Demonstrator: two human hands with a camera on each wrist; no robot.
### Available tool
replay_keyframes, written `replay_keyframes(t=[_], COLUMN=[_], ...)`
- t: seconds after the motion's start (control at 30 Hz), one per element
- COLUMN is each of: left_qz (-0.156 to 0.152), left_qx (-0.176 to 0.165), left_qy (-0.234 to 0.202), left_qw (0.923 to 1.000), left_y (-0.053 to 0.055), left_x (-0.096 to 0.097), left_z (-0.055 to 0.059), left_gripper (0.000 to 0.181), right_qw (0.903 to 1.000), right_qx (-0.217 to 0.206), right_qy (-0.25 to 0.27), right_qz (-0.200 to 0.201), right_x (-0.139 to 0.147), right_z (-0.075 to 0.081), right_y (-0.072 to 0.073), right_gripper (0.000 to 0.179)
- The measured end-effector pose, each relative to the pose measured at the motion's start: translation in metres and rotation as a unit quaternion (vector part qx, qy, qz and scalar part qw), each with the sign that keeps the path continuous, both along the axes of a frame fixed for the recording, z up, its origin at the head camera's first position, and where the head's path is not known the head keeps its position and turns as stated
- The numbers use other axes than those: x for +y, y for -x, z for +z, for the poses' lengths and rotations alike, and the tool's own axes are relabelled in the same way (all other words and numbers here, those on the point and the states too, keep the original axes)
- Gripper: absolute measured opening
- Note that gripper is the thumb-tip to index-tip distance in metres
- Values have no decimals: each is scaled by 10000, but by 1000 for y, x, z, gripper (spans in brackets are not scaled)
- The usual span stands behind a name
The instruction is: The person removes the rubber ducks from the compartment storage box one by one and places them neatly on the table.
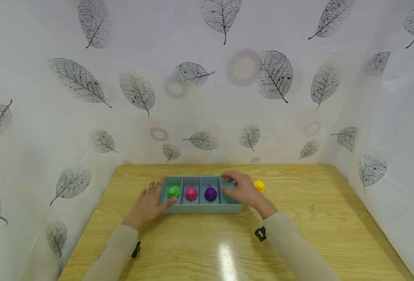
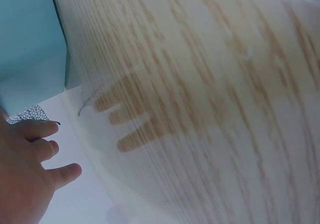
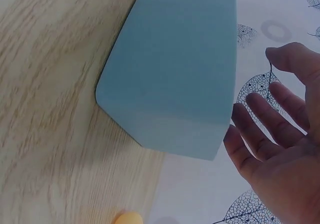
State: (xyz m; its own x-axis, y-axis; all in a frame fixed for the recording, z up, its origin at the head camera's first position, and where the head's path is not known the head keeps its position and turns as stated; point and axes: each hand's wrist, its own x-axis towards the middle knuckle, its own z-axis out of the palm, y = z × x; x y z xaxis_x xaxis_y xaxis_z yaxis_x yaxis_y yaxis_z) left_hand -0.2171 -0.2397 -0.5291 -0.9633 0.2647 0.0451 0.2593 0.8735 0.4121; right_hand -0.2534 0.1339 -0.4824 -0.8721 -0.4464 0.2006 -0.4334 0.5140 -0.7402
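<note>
A pale blue divided box [image 1: 201, 209] lies on the table, its compartments in a row. From the left, it holds a green rubber duck [image 1: 173, 191], a pink duck [image 1: 191, 193] and a purple duck [image 1: 211, 194]. My left hand [image 1: 147, 207] rests at the box's left end, fingers spread and thumb over the front left corner. Over the right-end compartment, my right hand [image 1: 243, 190] has loosely bent fingers and holds nothing. In the right wrist view its fingertips [image 3: 234, 134] are right at the box's edge. A yellow duck [image 1: 259, 186] sits on the table, just beyond the right hand.
The wooden table [image 1: 200, 246] reaches back to a white sheet [image 1: 207, 113] printed with dark leaves, which also hangs along both sides. Each wrist wears a small black camera mount, such as the right one [image 1: 260, 233].
</note>
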Motion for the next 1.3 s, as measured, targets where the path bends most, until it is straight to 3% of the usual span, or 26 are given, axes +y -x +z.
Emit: replay_keyframes(t=[0.47, 0.77, 1.3], left_qz=[-21, 9, 18], left_qx=[117, 103, 50], left_qy=[-10, 18, -2], left_qw=[9999, 9999, 10000], left_y=[-1, 0, -1], left_x=[1, 0, 2], left_z=[-3, -3, 0], left_gripper=[97, 97, 96], right_qw=[9983, 9986, 9957], right_qx=[-421, -239, -325], right_qy=[-372, -366, -830], right_qz=[179, 281, 258], right_x=[-10, -18, -29], right_z=[-10, -14, -18], right_y=[-4, -5, -2], right_gripper=[55, 52, 52])
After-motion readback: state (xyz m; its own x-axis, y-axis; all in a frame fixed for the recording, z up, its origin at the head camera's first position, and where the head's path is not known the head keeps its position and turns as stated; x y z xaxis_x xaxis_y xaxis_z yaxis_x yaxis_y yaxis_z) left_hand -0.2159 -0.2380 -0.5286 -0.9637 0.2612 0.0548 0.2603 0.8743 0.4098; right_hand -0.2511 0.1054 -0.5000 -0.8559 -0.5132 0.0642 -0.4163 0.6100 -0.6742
